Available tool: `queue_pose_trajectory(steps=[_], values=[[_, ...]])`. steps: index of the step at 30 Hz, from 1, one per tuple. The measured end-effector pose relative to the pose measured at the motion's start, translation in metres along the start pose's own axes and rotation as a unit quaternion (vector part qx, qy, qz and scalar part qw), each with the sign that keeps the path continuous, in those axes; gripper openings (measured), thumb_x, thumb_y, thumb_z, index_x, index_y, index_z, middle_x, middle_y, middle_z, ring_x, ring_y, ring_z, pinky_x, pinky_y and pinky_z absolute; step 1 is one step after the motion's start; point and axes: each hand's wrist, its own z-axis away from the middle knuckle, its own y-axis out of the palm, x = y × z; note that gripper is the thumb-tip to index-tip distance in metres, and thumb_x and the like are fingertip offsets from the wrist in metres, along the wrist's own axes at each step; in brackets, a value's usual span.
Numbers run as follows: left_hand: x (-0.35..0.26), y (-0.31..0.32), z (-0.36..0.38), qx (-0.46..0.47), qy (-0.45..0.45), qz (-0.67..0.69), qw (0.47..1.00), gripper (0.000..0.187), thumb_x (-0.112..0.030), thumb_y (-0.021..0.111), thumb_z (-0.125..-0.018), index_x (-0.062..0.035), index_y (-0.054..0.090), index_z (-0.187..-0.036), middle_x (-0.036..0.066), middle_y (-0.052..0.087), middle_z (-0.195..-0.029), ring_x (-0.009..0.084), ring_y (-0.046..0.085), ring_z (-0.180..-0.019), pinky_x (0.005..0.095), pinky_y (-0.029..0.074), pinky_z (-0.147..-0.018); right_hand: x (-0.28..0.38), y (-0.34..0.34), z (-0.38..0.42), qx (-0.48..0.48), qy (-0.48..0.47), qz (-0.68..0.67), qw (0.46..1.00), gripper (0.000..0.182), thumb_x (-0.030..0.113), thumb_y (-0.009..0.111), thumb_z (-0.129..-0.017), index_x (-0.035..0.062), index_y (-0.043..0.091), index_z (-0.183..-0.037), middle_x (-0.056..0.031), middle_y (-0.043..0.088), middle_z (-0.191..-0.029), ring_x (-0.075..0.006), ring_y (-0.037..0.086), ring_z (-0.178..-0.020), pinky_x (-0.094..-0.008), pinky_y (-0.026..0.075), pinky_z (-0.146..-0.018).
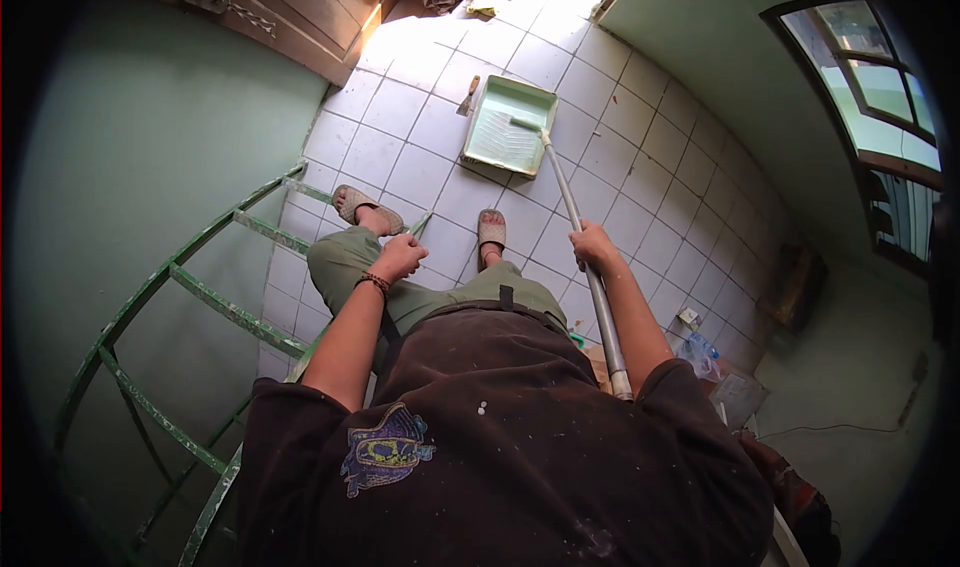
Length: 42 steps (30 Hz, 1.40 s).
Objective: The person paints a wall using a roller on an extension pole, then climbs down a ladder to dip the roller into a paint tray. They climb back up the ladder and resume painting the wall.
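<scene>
My right hand (pixel 594 246) is wrapped around a long metal roller pole (pixel 602 312), whose lower end runs back beside my right side. At the far end of the pole, a small paint roller (pixel 526 124) rests in a paint tray (pixel 485 92) coated with pale green paint. Over my left thigh, my left hand (pixel 402 257) has its fingers curled together; whatever they hold, if anything, cannot be made out. Just past those fingers shows a thin green piece, seemingly part of the ladder. A putty knife (pixel 467 96) with a wooden handle lies left of the tray.
A green paint-spattered ladder (pixel 236 312) stands close on my left. The white tiled floor (pixel 415 172) meets green walls. A brown door (pixel 300 12) is at upper left, a window (pixel 860 77) at right. A plastic bag (pixel 698 352) and boxes lie behind my right arm.
</scene>
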Motion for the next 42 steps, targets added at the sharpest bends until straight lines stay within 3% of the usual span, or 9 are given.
queue_pose_trajectory(steps=[1, 4, 9, 11, 15, 18, 20, 23, 42], values=[[0.003, -0.003, 0.003, -0.001, 0.003, -0.002, 1.0, 0.018, -0.018, 0.063, -0.079, -0.0022, 0.055, -0.085, 0.008, 0.059, -0.065, 0.0149, 0.057, -0.053, 0.0291, 0.047, -0.047, -0.025, 0.011, -0.005, -0.022, -0.042, 0.057, 0.997, 0.02, 0.016, 0.053, -0.084, -0.0005, 0.049, -0.094, -0.0125, 0.054, -0.063, -0.024, 0.056, -0.049, -0.0381, 0.048, -0.046], [0.03, -0.009, 0.002, -0.007, 0.004, 0.064, 0.998, 0.016, -0.013, 0.064, -0.078, -0.0014, 0.053, -0.08, 0.008, 0.057, -0.062, 0.0154, 0.056, -0.052, 0.0299, 0.047, -0.046, -0.022, 0.009, 0.023, -0.007, 0.015, 0.033, 0.999, 0.033, 0.014, 0.053, -0.078, -0.0039, 0.049, -0.105, -0.0229, 0.061, -0.08, -0.0318, 0.064, -0.06, -0.0399, 0.053, -0.05], [0.028, -0.006, -0.004, 0.004, 0.019, 0.13, 0.991, 0.016, -0.012, 0.066, -0.076, -0.0013, 0.054, -0.075, 0.008, 0.059, -0.063, 0.0156, 0.058, -0.052, 0.0296, 0.049, -0.046, 0.003, -0.012, 0.0, -0.005, -0.025, -0.004, 1.0, 0.031, 0.012, 0.051, -0.081, -0.004, 0.048, -0.108, -0.0186, 0.06, -0.066, -0.0301, 0.062, -0.05, -0.0382, 0.053, -0.046], [0.005, -0.003, 0.011, -0.014, 0.014, -0.039, 0.999, 0.019, -0.013, 0.069, -0.073, -0.0017, 0.053, -0.07, 0.008, 0.06, -0.063, 0.0149, 0.059, -0.051, 0.0293, 0.049, -0.046, 0.01, -0.015, -0.02, -0.056, -0.05, 0.031, 0.997, 0.026, 0.013, 0.051, -0.081, -0.0033, 0.05, -0.101, -0.0171, 0.06, -0.064, -0.0301, 0.061, -0.049, -0.0387, 0.053, -0.046], [-0.001, 0.01, 0.022, -0.018, 0.052, -0.059, 0.997, 0.019, -0.011, 0.072, -0.07, -0.0021, 0.055, -0.07, 0.007, 0.059, -0.06, 0.0152, 0.059, -0.049, 0.0301, 0.047, -0.044, 0.008, -0.012, -0.082, -0.015, -0.036, -0.001, 0.999, 0.028, 0.013, 0.052, -0.08, -0.004, 0.05, -0.102, -0.0181, 0.061, -0.067, -0.03, 0.062, -0.051, -0.0389, 0.053, -0.047], [-0.002, 0.019, 0.027, 0.002, 0.039, -0.02, 0.999, 0.022, -0.017, 0.069, -0.074, -0.0009, 0.055, -0.069, 0.008, 0.057, -0.057, 0.0158, 0.058, -0.048, 0.0306, 0.047, -0.044, -0.022, 0.006, -0.138, 0.058, -0.182, 0.245, 0.951, 0.029, 0.011, 0.052, -0.078, -0.0044, 0.051, -0.102, -0.0192, 0.062, -0.069, -0.0301, 0.063, -0.053, -0.0393, 0.053, -0.047], [0.0, 0.025, 0.027, 0.023, 0.042, -0.002, 0.999, 0.026, -0.022, 0.064, -0.078, 0.0001, 0.056, -0.069, 0.008, 0.056, -0.054, 0.0158, 0.057, -0.047, 0.0298, 0.047, -0.045, 0.006, 0.003, -0.067, -0.019, -0.024, 0.06, 0.998, 0.03, 0.008, 0.051, -0.076, -0.0049, 0.05, -0.104, -0.0201, 0.061, -0.07, -0.0319, 0.063, -0.055, -0.0394, 0.053, -0.048], [-0.006, 0.038, 0.024, 0.011, 0.046, 0.011, 0.999, 0.024, -0.022, 0.064, -0.078, 0.0001, 0.057, -0.072, 0.008, 0.056, -0.055, 0.0155, 0.057, -0.047, 0.0295, 0.047, -0.046, 0.01, 0.003, -0.016, -0.035, -0.002, 0.027, 0.999, 0.024, 0.013, 0.052, -0.079, -0.0013, 0.05, -0.099, -0.0195, 0.06, -0.068, -0.0309, 0.062, -0.056, -0.0401, 0.052, -0.052], [-0.006, 0.031, 0.016, 0.024, 0.026, 0.104, 0.994, 0.019, -0.019, 0.064, -0.08, -0.0024, 0.055, -0.08, 0.006, 0.056, -0.06, 0.0136, 0.054, -0.047, 0.0262, 0.044, -0.041, -0.009, 0.017, 0.016, -0.048, -0.007, 0.082, 0.995, 0.034, 0.007, 0.047, -0.079, -0.0028, 0.045, -0.112, -0.0264, 0.061, -0.088, -0.0339, 0.065, -0.063, -0.0403, 0.055, -0.051]])
